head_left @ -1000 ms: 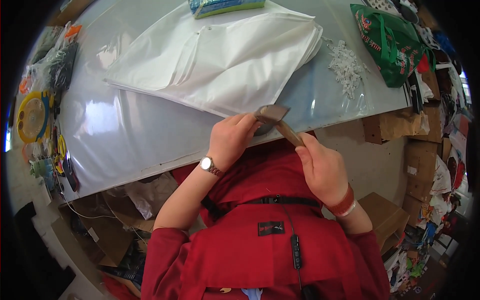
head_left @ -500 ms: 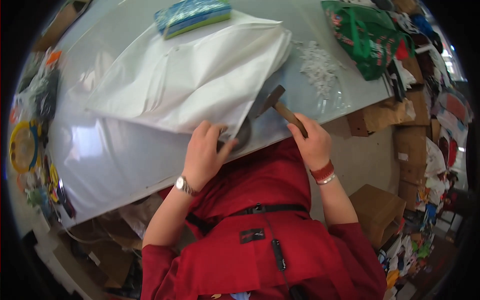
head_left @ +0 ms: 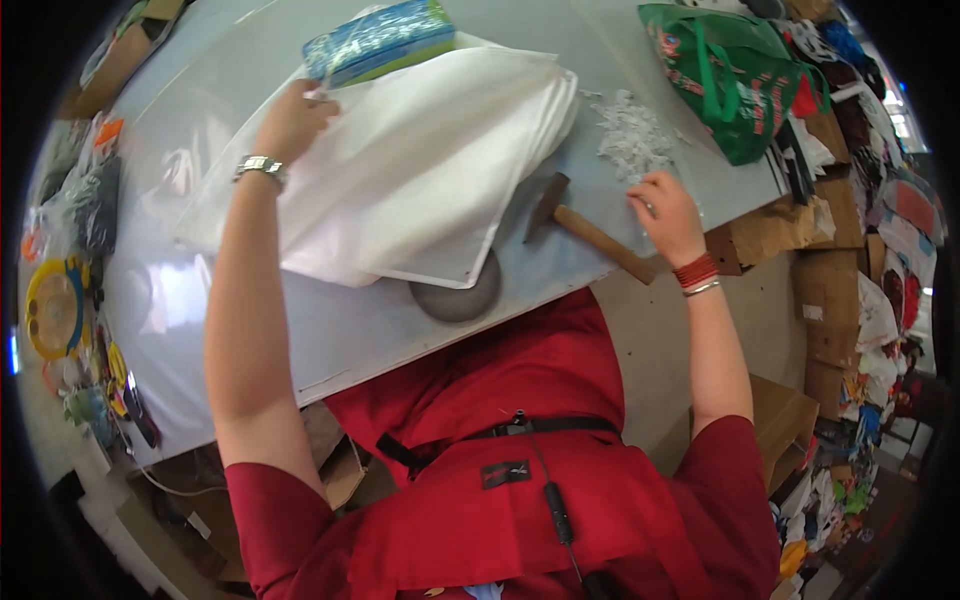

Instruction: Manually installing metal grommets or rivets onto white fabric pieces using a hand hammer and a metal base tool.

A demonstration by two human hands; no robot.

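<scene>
— Half a second back we had our right hand [head_left: 665, 215] round the hammer [head_left: 585, 228] and our left hand [head_left: 292, 120] down at the near edge of the white fabric bag [head_left: 420, 170]. Now we have let the hammer go and our left arm has stretched far across the table [head_left: 330, 335].

— Where do we see the hammer lying?

— Flat on the grey table, just right of the bag's near corner, dark head toward the bag, wooden handle running out over the table edge toward our right wrist. Our right hand sits just beyond it, fingers loosely curled and holding nothing, beside the heap of small white bits [head_left: 630, 140].

— And our left?

— It rests at the bag's far left corner, by the blue and green packet [head_left: 380, 40] that lies on top. Fingers are bunched narrow; whether they pinch the cloth or the packet we cannot tell.

— Anything under the bag?

— A round grey disc [head_left: 462, 298] peeks out from its near edge. A green carrier bag [head_left: 735, 85] lies at the far right.
</scene>
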